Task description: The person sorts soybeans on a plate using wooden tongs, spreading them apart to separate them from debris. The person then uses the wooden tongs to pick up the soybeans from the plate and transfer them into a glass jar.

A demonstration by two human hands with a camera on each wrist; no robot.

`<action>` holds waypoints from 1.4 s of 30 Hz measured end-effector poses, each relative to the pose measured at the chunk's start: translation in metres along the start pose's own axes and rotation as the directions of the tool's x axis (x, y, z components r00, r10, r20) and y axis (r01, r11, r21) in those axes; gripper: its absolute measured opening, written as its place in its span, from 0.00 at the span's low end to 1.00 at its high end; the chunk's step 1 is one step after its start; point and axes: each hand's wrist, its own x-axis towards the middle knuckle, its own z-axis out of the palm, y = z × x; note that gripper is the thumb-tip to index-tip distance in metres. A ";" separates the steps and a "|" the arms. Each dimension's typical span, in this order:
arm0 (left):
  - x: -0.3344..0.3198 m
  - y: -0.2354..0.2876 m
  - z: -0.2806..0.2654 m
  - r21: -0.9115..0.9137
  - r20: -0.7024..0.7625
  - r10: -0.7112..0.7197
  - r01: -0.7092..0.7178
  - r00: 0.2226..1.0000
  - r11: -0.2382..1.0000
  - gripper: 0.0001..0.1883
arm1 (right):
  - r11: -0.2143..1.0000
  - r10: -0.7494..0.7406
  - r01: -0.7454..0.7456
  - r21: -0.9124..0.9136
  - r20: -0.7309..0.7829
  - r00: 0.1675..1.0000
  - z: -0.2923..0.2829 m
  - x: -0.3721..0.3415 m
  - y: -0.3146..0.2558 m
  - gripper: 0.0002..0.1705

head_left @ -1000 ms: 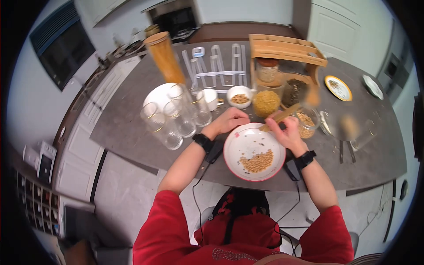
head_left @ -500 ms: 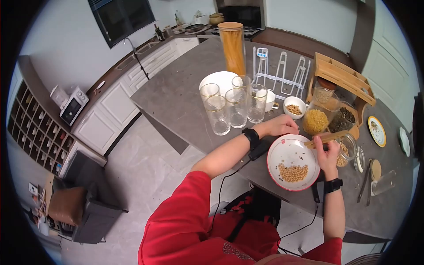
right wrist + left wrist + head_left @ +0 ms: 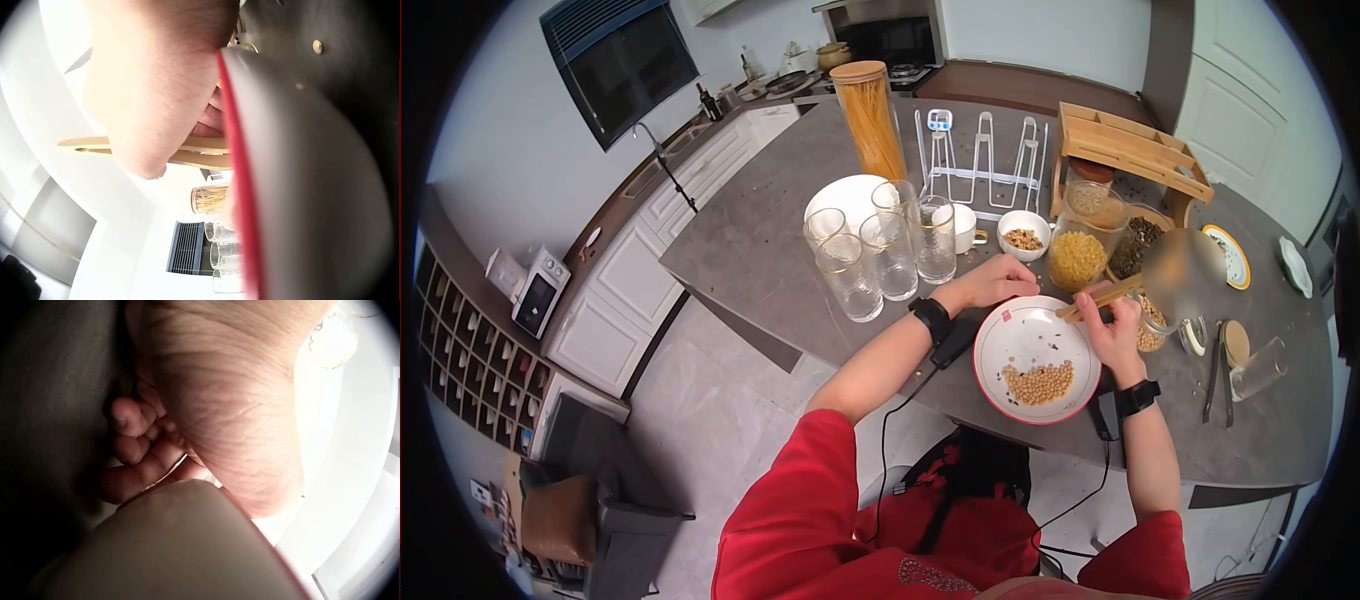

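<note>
A white red-rimmed plate (image 3: pixel 1010 340) lies at the table's front edge. Beige soybeans (image 3: pixel 1040 384) gather in its near half, with a few small dark bits among and above them. My right hand (image 3: pixel 1112 335) holds wooden tongs (image 3: pixel 1115 292) at the plate's right side, tips over the far right rim. The joined end of the tongs sticks out behind that hand in the right wrist view. My left hand (image 3: pixel 1000 281) rests beside the far left rim, fingers loosely curled, with nothing seen in it; the plate's side hides part of it in the left wrist view.
Tall glasses (image 3: pixel 890 258) stand left, before a white plate (image 3: pixel 830 200). Behind the hands are a nut bowl (image 3: pixel 1022 238), a pasta jar (image 3: pixel 1077 262) and a wooden rack (image 3: pixel 1135 150). Metal tongs (image 3: pixel 1212 385) and a fallen glass (image 3: pixel 1260 370) lie right. A blurred patch covers part there.
The head view swings left, then partly back right. Both hands stay beside the plate, the wooden tongs still in the right one; the soybeans look the same.
</note>
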 end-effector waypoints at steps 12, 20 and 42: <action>0.000 0.005 -0.001 0.007 -0.004 0.007 -0.007 1.000 1.000 0.20 | 0.999 -0.044 0.044 -0.016 -0.031 0.999 0.002 0.001 0.003 0.04; 0.001 0.004 0.001 0.024 0.009 0.000 0.000 1.000 1.000 0.20 | 1.000 0.022 -0.022 -0.009 -0.012 1.000 0.001 0.002 0.002 0.05; 0.004 -0.013 -0.007 0.020 0.013 -0.073 0.073 0.997 0.997 0.15 | 0.926 0.200 -0.283 0.248 0.312 0.929 -0.008 0.005 -0.013 0.07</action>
